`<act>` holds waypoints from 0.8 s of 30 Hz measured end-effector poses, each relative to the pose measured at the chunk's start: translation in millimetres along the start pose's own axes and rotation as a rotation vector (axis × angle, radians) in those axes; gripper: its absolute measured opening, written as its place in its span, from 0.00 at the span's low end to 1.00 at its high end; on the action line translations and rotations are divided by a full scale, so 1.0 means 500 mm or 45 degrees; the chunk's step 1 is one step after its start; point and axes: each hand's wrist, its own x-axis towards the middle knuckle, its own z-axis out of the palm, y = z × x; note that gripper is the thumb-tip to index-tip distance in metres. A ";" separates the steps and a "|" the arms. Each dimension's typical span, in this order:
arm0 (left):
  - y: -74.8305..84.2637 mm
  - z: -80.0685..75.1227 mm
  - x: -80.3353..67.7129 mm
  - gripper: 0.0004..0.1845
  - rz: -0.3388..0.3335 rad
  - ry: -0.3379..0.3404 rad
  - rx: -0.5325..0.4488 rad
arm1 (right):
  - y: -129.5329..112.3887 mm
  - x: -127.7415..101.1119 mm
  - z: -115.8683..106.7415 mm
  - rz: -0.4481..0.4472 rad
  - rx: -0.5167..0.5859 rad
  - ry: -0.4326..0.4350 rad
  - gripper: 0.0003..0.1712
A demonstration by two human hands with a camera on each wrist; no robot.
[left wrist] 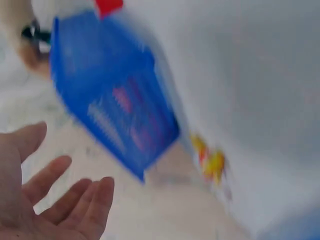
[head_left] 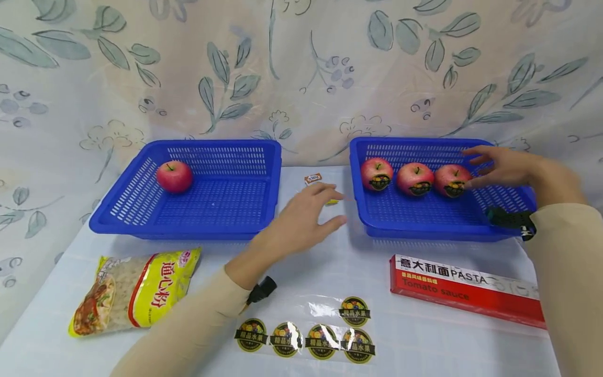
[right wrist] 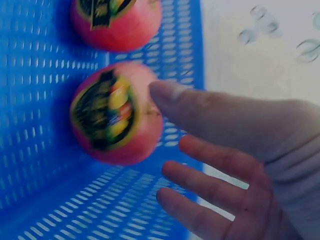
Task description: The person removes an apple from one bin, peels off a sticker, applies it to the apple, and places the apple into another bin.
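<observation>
In the right blue basket (head_left: pixel 433 229) three red apples stand in a row, each with a round black-and-gold sticker facing front. My right hand (head_left: pixel 506 166) hovers beside the rightmost apple (head_left: pixel 451 179), fingers spread; the right wrist view shows the thumb close to that apple (right wrist: pixel 117 115), and whether it touches is unclear. My left hand (head_left: pixel 303 217) is in the air between the two baskets, fingers parted and holding nothing. One apple (head_left: pixel 175 176) without a visible sticker sits in the left blue basket (head_left: pixel 183 229). The left wrist view is blurred.
A clear sheet with several round stickers (head_left: pixel 322 341) lies at the front middle. The yellow macaroni bag (head_left: pixel 136 290) is at front left, a red pasta box (head_left: pixel 466 290) at front right. Small packets (head_left: pixel 313 178) lie behind my left hand. A patterned curtain (head_left: pixel 301 78) hangs behind.
</observation>
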 end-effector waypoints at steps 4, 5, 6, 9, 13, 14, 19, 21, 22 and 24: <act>-0.042 -0.077 -0.033 0.25 -0.016 0.019 0.035 | -0.053 -0.024 0.000 -0.041 -0.022 0.057 0.48; -0.052 -0.094 -0.040 0.25 -0.030 0.020 0.051 | -0.068 -0.030 0.001 -0.052 -0.032 0.077 0.47; -0.063 -0.109 -0.047 0.25 -0.053 0.015 0.065 | -0.083 -0.036 0.003 -0.066 -0.040 0.091 0.46; -0.094 -0.150 -0.061 0.26 -0.142 -0.013 0.102 | -0.126 -0.059 0.014 -0.100 -0.085 0.158 0.43; -0.139 -0.202 -0.069 0.29 -0.265 -0.068 0.149 | -0.187 -0.082 0.041 -0.208 -0.142 0.303 0.37; -0.152 -0.214 -0.069 0.30 -0.281 -0.079 0.157 | -0.204 -0.086 0.050 -0.245 -0.132 0.340 0.35; -0.216 -0.259 -0.072 0.32 -0.333 -0.110 0.187 | -0.285 -0.093 0.095 -0.448 -0.075 0.465 0.27; -0.239 -0.274 -0.075 0.33 -0.359 -0.124 0.197 | -0.313 -0.088 0.115 -0.535 -0.048 0.475 0.25; -0.250 -0.282 -0.076 0.34 -0.376 -0.131 0.202 | -0.327 -0.084 0.124 -0.577 -0.038 0.476 0.24; -0.268 -0.298 -0.081 0.37 -0.418 -0.164 0.208 | -0.351 -0.073 0.145 -0.670 -0.013 0.473 0.23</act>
